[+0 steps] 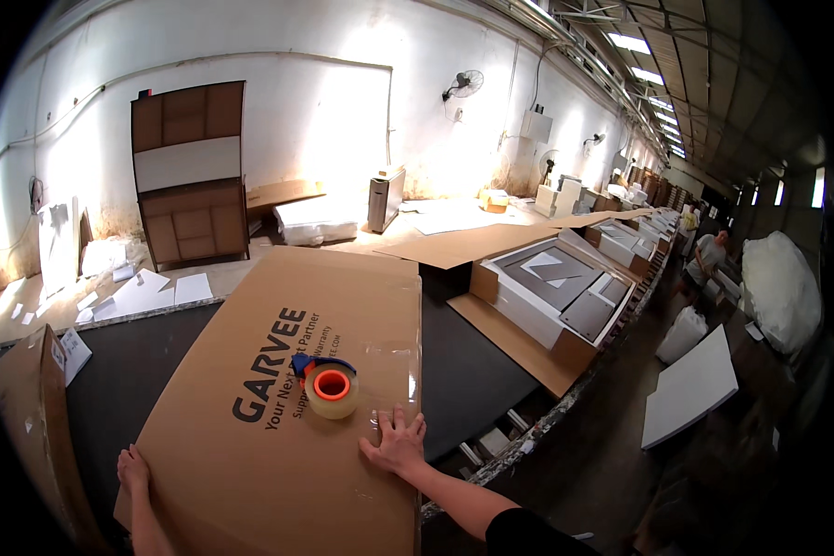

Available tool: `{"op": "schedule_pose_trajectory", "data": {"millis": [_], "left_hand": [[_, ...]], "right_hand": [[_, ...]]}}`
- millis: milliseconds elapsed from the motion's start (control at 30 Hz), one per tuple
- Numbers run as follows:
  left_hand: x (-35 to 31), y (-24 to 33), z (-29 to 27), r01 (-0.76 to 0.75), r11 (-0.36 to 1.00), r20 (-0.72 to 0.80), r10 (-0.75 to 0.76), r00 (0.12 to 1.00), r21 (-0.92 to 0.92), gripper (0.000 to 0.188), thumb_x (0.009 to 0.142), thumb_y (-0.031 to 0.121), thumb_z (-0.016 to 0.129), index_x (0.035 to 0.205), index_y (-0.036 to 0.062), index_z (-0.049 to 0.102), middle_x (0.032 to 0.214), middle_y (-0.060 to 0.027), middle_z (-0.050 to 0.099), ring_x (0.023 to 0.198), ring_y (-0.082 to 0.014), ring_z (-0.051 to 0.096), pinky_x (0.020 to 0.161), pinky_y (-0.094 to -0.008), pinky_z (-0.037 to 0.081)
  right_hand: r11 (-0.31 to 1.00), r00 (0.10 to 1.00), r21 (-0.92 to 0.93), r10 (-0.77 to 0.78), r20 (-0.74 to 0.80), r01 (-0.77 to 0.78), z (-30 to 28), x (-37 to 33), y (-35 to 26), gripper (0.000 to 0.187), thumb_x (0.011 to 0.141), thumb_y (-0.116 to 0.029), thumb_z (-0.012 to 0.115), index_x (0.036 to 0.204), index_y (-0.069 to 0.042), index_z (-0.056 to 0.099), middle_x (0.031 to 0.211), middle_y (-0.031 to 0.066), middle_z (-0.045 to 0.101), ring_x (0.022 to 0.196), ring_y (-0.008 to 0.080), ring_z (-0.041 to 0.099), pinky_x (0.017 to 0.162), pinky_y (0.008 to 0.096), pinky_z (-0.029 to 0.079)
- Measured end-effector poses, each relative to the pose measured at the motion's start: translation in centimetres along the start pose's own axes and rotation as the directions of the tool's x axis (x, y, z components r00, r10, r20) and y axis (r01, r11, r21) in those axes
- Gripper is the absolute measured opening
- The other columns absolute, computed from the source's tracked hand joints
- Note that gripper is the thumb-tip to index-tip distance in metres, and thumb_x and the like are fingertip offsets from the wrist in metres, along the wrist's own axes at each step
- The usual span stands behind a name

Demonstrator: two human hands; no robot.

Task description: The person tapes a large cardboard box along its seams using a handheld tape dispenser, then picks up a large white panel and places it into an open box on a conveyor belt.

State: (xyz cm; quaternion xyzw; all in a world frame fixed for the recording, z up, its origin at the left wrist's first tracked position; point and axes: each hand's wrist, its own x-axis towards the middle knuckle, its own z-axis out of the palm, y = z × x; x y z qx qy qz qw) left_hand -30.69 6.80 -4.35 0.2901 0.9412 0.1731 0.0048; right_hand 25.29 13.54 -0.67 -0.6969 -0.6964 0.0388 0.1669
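1. At the lower left edge of the big cardboard box, your left hand rested on the carton's near corner, fingers curled lightly on the edge, gripping nothing.
2. On the dark desk, the box lay flat, its printed top facing up, clear tape shining along its right side.
3. In the middle of the box top sat a tape dispenser with an orange core and blue handle, apart from both hands.
4. Just right of it, your right hand pressed flat on the taped seam, fingers spread wide, holding nothing.
5. Further right, an open carton held white and grey panels.
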Motion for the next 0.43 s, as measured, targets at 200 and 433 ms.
{"op": "schedule_pose_trajectory", "data": {"millis": [200,433], "left_hand": [[-9.1,-4.7,-0.1,0.075,0.993,-0.046,-0.079,0.996,-0.095,0.051,0.1,0.046,0.035,0.104,0.0009,0.058,0.114,-0.0187,0.061,0.106,-0.0389,0.058,0.089,-0.049,0.046],[-20.0,-8.0,0.5,0.109,0.986,-0.182,-0.131,0.975,-0.123,0.057,0.097,0.052,0.039,0.102,-0.0012,0.058,0.108,-0.0242,0.062,0.102,-0.0417,0.059,0.087,-0.0498,0.046]], "right_hand": [[0.954,0.981,0.274,-0.078,-0.175,0.125,0.9,1.0,7.0,0.051,0.081,-0.043,0.062,0.116,-0.005,0.065,0.131,0.0169,0.056,0.124,0.0412,0.044,0.107,0.047,0.037],[0.862,0.86,0.157,-0.431,-0.274,0.482,-3.5,-10.3,16.0,0.053,0.08,-0.045,0.065,0.113,-0.003,0.065,0.127,0.0182,0.058,0.127,0.0375,0.045,0.102,0.0435,0.043]]}}
